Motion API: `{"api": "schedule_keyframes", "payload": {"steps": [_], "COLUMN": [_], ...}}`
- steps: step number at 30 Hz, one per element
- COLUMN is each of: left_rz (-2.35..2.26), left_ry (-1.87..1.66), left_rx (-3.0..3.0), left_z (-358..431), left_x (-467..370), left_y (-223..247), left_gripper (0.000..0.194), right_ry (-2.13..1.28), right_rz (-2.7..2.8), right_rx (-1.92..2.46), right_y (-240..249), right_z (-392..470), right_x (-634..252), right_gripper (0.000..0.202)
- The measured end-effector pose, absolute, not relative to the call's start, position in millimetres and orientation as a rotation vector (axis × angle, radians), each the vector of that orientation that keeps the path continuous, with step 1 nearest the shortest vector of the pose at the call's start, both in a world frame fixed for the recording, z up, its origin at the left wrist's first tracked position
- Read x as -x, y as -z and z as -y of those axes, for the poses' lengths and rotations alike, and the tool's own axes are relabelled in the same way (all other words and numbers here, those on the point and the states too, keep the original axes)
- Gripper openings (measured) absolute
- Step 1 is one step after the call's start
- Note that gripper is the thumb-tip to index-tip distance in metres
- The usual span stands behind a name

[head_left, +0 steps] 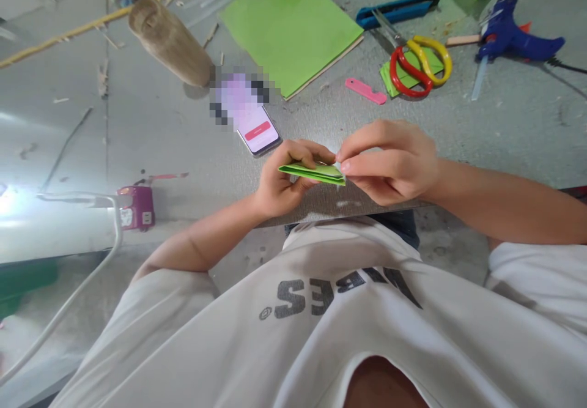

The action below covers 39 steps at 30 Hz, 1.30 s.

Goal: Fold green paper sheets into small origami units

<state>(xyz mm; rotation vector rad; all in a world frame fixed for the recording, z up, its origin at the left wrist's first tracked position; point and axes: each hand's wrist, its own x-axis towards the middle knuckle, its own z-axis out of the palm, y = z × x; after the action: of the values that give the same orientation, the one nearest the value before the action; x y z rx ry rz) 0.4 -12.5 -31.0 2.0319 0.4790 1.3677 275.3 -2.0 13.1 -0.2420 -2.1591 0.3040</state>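
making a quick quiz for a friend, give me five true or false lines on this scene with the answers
1. The left hand holds a folded green paper. True.
2. The phone has a dark screen. False: its screen is lit.
3. The handles of the scissors lie over small green papers. True.
4. The right hand holds the glue gun. False: its fingertips are at one end of the folded green paper.
5. The scissors have red and yellow handles. True.
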Motion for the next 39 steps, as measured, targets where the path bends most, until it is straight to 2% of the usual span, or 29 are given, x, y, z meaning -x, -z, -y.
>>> {"api": "schedule_keyframes", "payload": {"steps": [8,13,16,21,25,29,33,36,39], "left_rz": [-0.42,-0.525,-0.537,-0.534,-0.534,-0.548,-0.558,-0.542,-0.516], "left_ry": [-1.394,-1.375,-1.359,-1.401,-1.391,-1.358,-1.345,-1.335,-1.291], "left_rx": [-2.062,-2.209,-2.284,-2.309,-2.346,-2.339,-2.332,-2.331,-2.308], "left_z": [19,21,21,20,19,20,20,20,21], "left_x": [-2,3,4,3,3,2,3,5,6], "left_y": [25,19,17,16,17,18,20,20,20], "left_gripper": [0.024,0.03,0.031,0.029,0.026,0.024,0.019,0.025,0.04], "right_ry": [-0.247,-0.012,0.067,-0.077,-0.262,-0.236,-0.115,-0.117,-0.197], "right_rz": [2.278,2.28,2.187,2.246,2.277,2.246,2.19,2.14,2.121], "right_rx": [0.336,0.296,0.272,0.388,0.485,0.49,0.519,0.507,0.506], "right_y": [-7,-12,-16,-20,-17,-19,-25,-26,-22], "right_z": [0,-3,-5,-3,2,5,9,10,10], "right_x": [-283,-287,-285,-280,-276,-276,-273,-268,-264], "right_gripper": [0.02,0.027,0.022,0.014,0.022,0.013,0.016,0.016,0.014]}}
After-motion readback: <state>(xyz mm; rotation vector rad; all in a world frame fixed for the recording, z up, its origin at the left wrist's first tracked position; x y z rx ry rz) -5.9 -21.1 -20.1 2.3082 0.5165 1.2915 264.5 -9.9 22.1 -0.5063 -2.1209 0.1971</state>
